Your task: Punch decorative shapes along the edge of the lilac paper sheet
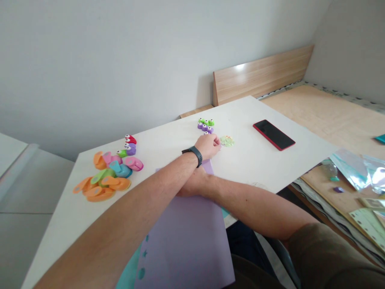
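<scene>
My left hand point(208, 146), a dark watch band on its wrist, reaches across to a small pile of pale green paper cutouts point(227, 141). Its fingers are pinched together beside the pile; whatever is between them is too small to make out. Under the left wrist, my right hand point(192, 184) rests on a purple sheet of paper point(192, 237), its fingers mostly hidden by my left forearm. Punched shapes, including a star, run along the sheet's left edge. Teal paper point(129, 269) shows beneath it. Small purple punches point(205, 127) and green punches point(206, 121) stand just beyond my left hand.
On the table's left lie orange punches point(100, 194), a blue punch point(120, 169), pink punches point(134, 163) and small red punches point(130, 139). A red-edged phone point(273, 135) lies at the right. Beyond the table's right edge, clear plastic bags point(350, 168) rest on a lower wooden surface.
</scene>
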Demonstrator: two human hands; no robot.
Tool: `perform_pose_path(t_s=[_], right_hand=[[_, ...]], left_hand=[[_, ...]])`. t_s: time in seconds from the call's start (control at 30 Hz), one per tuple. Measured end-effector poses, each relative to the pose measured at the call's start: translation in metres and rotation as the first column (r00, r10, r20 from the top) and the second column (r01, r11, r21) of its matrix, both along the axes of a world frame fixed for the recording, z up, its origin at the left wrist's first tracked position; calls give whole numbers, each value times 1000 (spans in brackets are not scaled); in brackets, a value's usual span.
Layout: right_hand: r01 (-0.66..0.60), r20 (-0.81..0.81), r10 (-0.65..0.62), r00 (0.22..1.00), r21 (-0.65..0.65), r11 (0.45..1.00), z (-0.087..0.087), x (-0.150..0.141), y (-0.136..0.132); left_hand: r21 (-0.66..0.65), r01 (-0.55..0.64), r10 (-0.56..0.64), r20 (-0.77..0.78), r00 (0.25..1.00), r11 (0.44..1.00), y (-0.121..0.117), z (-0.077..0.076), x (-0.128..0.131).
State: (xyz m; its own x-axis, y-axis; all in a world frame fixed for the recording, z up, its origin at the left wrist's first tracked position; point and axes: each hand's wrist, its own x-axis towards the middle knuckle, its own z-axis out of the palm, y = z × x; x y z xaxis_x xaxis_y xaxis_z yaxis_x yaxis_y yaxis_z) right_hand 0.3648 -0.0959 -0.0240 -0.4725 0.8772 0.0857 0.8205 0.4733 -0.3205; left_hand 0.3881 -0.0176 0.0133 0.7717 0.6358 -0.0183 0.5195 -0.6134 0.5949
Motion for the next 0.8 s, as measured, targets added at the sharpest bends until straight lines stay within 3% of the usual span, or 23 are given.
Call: perform_pose_path(t_s=[0.2,0.33,0.47,0.57,0.67,0.8], right_hand=[[20,-44,-17,999,55,998,4,-2,0],[189,-74,-187,980,22,982,14,-5,-2],[349,-53,-350,935,-29,937,28,-6,-7],[408,-45,-408,912,-6,913,34,-6,-9],[487,-26,-487,873,-10,873,36,-2,-6],[574,24,-573,819,-48,818,37,4,1]], left_hand=[[11,-57,56,72,996,998,4,4,-2],[-56,-107,120,339,933,993,12,28,-21],[-71,-194,203,493,846,978,13,56,-71],[-61,-325,306,528,792,944,4,65,-118],[-84,-441,417,520,745,893,-11,60,-161],[-159,-520,542,320,777,839,-31,38,-207]])
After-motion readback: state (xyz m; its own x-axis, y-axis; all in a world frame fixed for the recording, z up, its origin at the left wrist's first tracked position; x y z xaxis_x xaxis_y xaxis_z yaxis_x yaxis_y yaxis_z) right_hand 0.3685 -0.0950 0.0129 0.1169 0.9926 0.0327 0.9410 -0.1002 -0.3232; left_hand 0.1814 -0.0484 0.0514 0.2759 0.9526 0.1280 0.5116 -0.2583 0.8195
